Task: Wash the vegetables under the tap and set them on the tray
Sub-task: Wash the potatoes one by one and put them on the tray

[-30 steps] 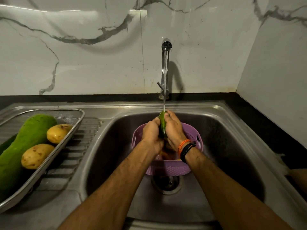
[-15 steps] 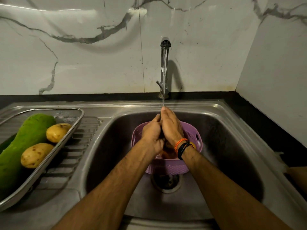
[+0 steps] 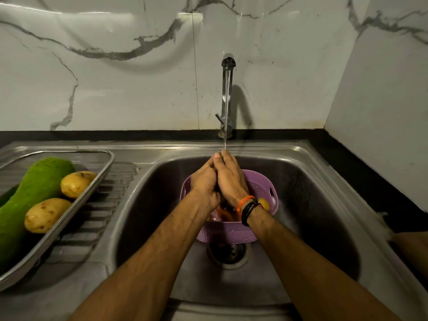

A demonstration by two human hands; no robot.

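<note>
My left hand (image 3: 203, 181) and my right hand (image 3: 229, 177) are clasped together under the running tap (image 3: 228, 89), above a purple basket (image 3: 261, 188) in the sink (image 3: 312, 205). The small green vegetable they hold is hidden between the palms. The left fingers are curled, and the right hand lies over them with its fingertips in the water stream. Orange (image 3: 225, 213) and yellow (image 3: 265, 203) vegetables show inside the basket. On the left drainboard a metal tray (image 3: 102, 177) holds a big green gourd (image 3: 39, 181) and two potatoes (image 3: 75, 184) (image 3: 46, 215).
The sink drain (image 3: 228, 253) lies just in front of the basket. A ribbed steel drainboard (image 3: 111, 193) runs between tray and bowl. A black counter edge (image 3: 370, 181) and marble walls close off the back and right.
The green vegetable's tip showed between my hands a second ago. My hands have since closed over it and risen slightly toward the stream, hiding it.
</note>
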